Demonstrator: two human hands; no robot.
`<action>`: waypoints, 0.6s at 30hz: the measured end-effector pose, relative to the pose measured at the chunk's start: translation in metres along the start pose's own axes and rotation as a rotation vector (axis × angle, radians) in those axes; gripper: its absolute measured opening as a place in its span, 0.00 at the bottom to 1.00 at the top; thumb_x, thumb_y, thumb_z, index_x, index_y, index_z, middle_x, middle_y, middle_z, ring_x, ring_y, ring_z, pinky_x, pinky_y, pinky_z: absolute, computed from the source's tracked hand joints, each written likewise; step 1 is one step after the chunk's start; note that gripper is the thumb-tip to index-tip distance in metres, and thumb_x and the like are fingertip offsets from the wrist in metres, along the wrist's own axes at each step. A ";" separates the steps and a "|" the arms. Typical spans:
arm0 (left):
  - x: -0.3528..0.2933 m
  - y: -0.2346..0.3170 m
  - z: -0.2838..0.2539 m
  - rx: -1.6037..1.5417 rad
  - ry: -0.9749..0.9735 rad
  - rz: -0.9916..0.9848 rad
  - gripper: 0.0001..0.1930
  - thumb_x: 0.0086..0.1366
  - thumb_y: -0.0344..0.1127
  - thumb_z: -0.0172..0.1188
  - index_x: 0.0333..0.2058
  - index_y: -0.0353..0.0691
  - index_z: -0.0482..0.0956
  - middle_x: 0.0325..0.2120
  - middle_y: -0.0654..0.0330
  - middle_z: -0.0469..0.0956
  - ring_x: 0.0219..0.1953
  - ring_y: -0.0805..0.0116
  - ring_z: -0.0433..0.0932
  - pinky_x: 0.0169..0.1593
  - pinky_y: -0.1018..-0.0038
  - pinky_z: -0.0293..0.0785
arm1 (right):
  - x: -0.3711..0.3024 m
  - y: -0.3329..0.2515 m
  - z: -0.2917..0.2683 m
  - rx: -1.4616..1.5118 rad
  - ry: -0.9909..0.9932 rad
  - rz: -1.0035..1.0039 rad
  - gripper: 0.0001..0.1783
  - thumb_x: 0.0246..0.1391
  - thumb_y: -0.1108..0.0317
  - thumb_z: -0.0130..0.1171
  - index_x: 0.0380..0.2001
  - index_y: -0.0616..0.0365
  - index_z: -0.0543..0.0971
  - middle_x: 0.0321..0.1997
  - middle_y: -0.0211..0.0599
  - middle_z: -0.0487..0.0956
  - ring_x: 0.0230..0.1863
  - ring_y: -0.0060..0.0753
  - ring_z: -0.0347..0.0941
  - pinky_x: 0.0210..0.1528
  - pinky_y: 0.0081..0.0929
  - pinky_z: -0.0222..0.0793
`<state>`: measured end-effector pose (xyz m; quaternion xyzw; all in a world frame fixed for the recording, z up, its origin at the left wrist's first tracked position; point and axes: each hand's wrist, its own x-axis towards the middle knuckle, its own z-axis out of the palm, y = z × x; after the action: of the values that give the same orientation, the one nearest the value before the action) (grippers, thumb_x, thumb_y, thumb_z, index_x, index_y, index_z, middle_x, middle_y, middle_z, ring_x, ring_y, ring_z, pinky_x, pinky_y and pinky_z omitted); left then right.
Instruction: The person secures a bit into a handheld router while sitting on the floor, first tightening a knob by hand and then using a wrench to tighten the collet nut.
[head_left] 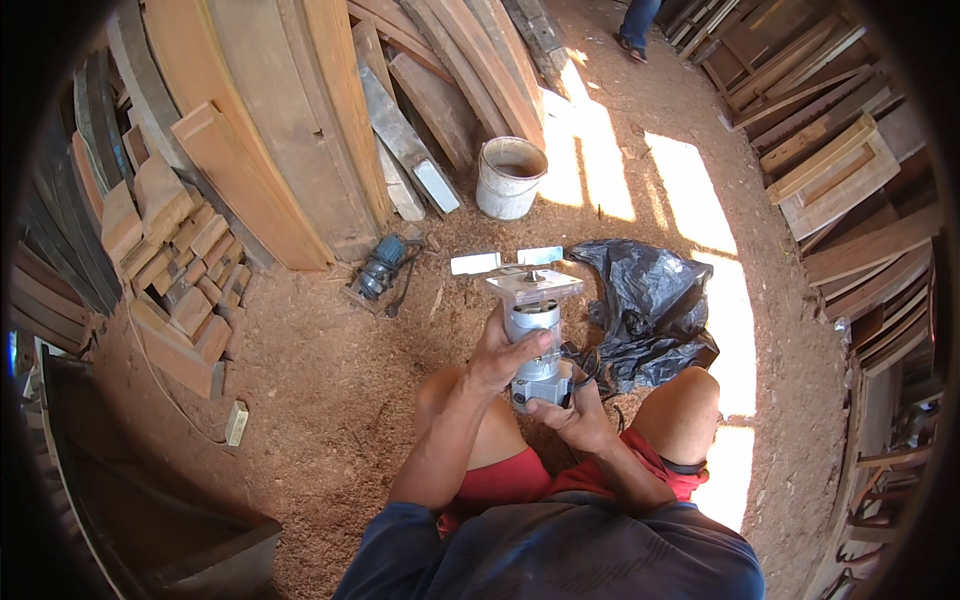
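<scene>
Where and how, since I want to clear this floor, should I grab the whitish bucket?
Probably by the right side of its rim, reaching down from above: the bucket stands upright with its top open, so the edge is exposed. Boards lean behind and left of it, while sunlit floor gives room on the right.

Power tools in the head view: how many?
2: a silver power tool held in the left hand and right hand; a blue power tool on the floor, left of the whitish bucket. Others may be hidden.
</scene>
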<state>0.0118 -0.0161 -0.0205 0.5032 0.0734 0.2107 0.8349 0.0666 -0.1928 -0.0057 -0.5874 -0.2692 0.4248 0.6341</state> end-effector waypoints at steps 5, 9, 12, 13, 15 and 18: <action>-0.002 0.000 0.005 -0.062 0.031 -0.025 0.31 0.61 0.37 0.74 0.59 0.35 0.70 0.43 0.63 0.78 0.43 0.76 0.77 0.48 0.74 0.76 | 0.001 0.010 -0.003 0.073 -0.009 0.031 0.32 0.54 0.68 0.75 0.57 0.63 0.71 0.50 0.34 0.79 0.51 0.25 0.76 0.56 0.30 0.74; -0.004 0.008 0.006 0.005 0.023 0.016 0.32 0.61 0.38 0.74 0.59 0.36 0.68 0.44 0.63 0.76 0.43 0.76 0.75 0.47 0.74 0.76 | 0.002 0.015 -0.006 0.040 -0.043 0.029 0.32 0.54 0.68 0.75 0.58 0.63 0.71 0.50 0.33 0.79 0.52 0.25 0.75 0.57 0.30 0.73; -0.006 0.007 0.004 0.038 0.009 0.052 0.33 0.61 0.38 0.74 0.60 0.36 0.67 0.44 0.63 0.76 0.44 0.76 0.75 0.47 0.74 0.76 | 0.003 0.018 -0.005 0.095 -0.064 0.036 0.32 0.54 0.67 0.75 0.58 0.63 0.71 0.51 0.33 0.79 0.54 0.26 0.75 0.59 0.31 0.72; -0.006 0.007 0.004 0.045 0.014 0.054 0.33 0.61 0.38 0.74 0.60 0.35 0.67 0.44 0.63 0.75 0.44 0.76 0.75 0.47 0.74 0.76 | 0.003 0.019 -0.006 0.102 -0.068 0.046 0.32 0.54 0.67 0.76 0.58 0.62 0.71 0.52 0.33 0.79 0.54 0.26 0.74 0.59 0.31 0.71; -0.006 0.008 0.004 0.060 0.022 0.056 0.33 0.61 0.38 0.74 0.59 0.35 0.67 0.43 0.63 0.75 0.44 0.76 0.75 0.47 0.74 0.76 | 0.004 0.020 -0.006 0.113 -0.078 0.056 0.32 0.54 0.67 0.76 0.58 0.62 0.71 0.52 0.33 0.78 0.55 0.26 0.74 0.59 0.31 0.71; -0.005 0.006 0.001 0.088 0.013 0.066 0.34 0.60 0.39 0.74 0.59 0.35 0.67 0.43 0.62 0.75 0.44 0.75 0.75 0.47 0.73 0.76 | 0.006 0.020 -0.008 0.115 -0.098 0.054 0.31 0.54 0.66 0.75 0.58 0.61 0.71 0.52 0.32 0.78 0.54 0.25 0.74 0.59 0.30 0.72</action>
<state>0.0062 -0.0162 -0.0156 0.5400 0.0713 0.2377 0.8042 0.0717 -0.1931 -0.0279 -0.5357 -0.2591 0.4847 0.6411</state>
